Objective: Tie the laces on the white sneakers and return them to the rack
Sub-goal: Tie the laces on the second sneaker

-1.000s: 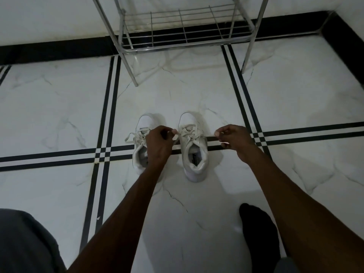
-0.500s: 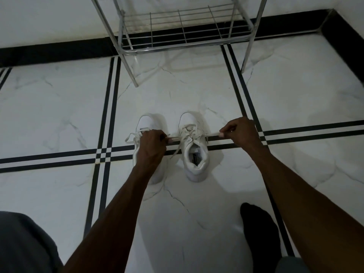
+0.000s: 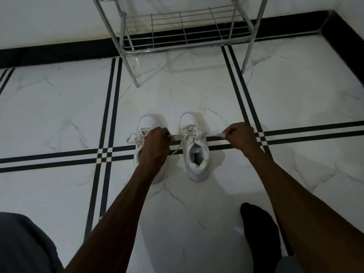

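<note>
A person's left hand (image 3: 156, 143) and right hand (image 3: 239, 137), fingers pinching the lace ends (image 3: 211, 134) of the right sneaker (image 3: 197, 152) on the floor (image 3: 59, 115), near the rack (image 3: 185, 32), pull outward; uneven tension could slip the knot.

The left hand (image 3: 155, 142) covers the tongue and most of the laces of the left sneaker (image 3: 146, 123); we see only its toe and one loose loop. The lace ends (image 3: 213, 134) vanish into each grip, so we cannot tell how the fingers pinch them. The knot (image 3: 190, 133) on the right sneaker (image 3: 197, 152) is too small to read, as is the insole label (image 3: 197, 159). The top edge cuts the rack (image 3: 185, 28) above its lowest shelf. The bottom edge cuts both forearms, the sock (image 3: 260, 231) and the grey garment (image 3: 21, 245).
</note>
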The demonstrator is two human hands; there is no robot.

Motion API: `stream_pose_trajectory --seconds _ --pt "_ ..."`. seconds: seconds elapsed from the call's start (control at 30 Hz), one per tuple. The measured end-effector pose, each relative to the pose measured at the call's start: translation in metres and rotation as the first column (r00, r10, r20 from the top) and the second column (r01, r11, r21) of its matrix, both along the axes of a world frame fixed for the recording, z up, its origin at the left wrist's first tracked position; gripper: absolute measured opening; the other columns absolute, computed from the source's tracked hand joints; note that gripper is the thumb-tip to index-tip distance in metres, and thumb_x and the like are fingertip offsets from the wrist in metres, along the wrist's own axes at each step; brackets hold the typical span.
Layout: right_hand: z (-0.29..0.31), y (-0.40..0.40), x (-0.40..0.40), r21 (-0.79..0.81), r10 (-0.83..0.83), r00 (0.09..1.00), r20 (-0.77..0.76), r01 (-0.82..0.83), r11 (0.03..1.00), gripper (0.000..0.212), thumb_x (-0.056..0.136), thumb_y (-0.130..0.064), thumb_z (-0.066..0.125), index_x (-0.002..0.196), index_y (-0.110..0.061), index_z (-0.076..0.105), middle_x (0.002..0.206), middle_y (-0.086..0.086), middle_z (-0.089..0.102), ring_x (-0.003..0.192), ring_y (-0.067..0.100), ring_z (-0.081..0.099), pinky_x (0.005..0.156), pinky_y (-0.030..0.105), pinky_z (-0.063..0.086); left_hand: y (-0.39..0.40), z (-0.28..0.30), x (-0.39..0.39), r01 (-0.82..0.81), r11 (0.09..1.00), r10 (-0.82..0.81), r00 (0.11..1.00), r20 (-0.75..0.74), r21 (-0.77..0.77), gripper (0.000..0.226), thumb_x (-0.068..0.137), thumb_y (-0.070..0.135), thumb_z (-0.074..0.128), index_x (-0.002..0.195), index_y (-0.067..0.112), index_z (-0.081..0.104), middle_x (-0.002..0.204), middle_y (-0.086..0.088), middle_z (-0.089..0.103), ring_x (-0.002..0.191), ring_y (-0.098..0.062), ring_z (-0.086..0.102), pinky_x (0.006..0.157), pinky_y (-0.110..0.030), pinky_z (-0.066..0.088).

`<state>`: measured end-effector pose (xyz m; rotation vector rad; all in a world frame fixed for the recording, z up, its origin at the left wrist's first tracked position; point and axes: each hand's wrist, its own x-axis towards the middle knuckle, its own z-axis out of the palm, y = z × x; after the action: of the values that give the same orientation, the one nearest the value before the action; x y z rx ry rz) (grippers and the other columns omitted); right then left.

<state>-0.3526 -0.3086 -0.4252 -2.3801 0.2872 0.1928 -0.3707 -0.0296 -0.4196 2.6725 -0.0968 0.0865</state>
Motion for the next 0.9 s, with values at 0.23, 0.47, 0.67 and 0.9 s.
stream_pose_trajectory --seconds 0.23,0.47,0.67,0.9 --pt "0.011 0.017 -0.004 0.843 -0.039 0.901 -0.433 0.420 0.336 0.009 0.099 -0.009 0.055 0.093 -0.013 0.060 0.117 0.015 0.069 0.106 0.027 0.067 0.077 0.032 0.059 -0.026 0.004 0.001 -0.387 0.636 0.120 0.904 -0.410 -0.668 0.040 0.103 0.039 0.048 0.107 0.002 0.063 0.106 -0.009 0.074 0.093 -0.021 0.070 0.077 -0.033 0.058" --pt "0.006 0.045 -0.005 0.833 -0.035 0.834 -0.551 0.547 -0.085 0.026 0.104 -0.007 0.036 0.089 -0.004 0.057 0.098 0.011 0.072 0.103 0.025 0.067 0.083 0.038 0.054 -0.044 -0.016 0.002 -0.669 -0.136 -0.111 0.743 -0.660 -0.730 0.041 0.109 0.029 0.032 0.087 0.015 0.064 0.095 -0.004 0.079 0.097 -0.021 0.066 0.094 -0.042 0.047" --pt "-0.001 0.062 0.005 0.774 -0.251 0.746 -0.617 0.633 -0.021 0.032 0.100 0.001 0.032 0.074 -0.013 0.044 0.064 0.004 0.045 0.059 0.018 0.048 0.063 0.035 0.046 -0.051 -0.027 0.017 -0.701 -0.385 -0.039 0.662 -0.748 -0.600 0.034 0.107 0.017 0.034 0.074 0.016 0.042 0.065 -0.004 0.046 0.063 -0.020 0.046 0.070 -0.036 0.043" --pt "-0.002 0.063 0.007 0.733 -0.290 0.684 -0.669 0.672 -0.106 0.034 0.100 0.003 0.025 0.074 -0.015 0.039 0.063 0.002 0.037 0.055 0.017 0.036 0.066 0.038 0.045 -0.049 -0.031 0.013 -0.678 -0.431 -0.024 0.668 -0.744 -0.596 0.041 0.103 0.013 0.034 0.062 0.018 0.037 0.047 0.002 0.041 0.051 -0.015 0.049 0.069 -0.033 0.043"
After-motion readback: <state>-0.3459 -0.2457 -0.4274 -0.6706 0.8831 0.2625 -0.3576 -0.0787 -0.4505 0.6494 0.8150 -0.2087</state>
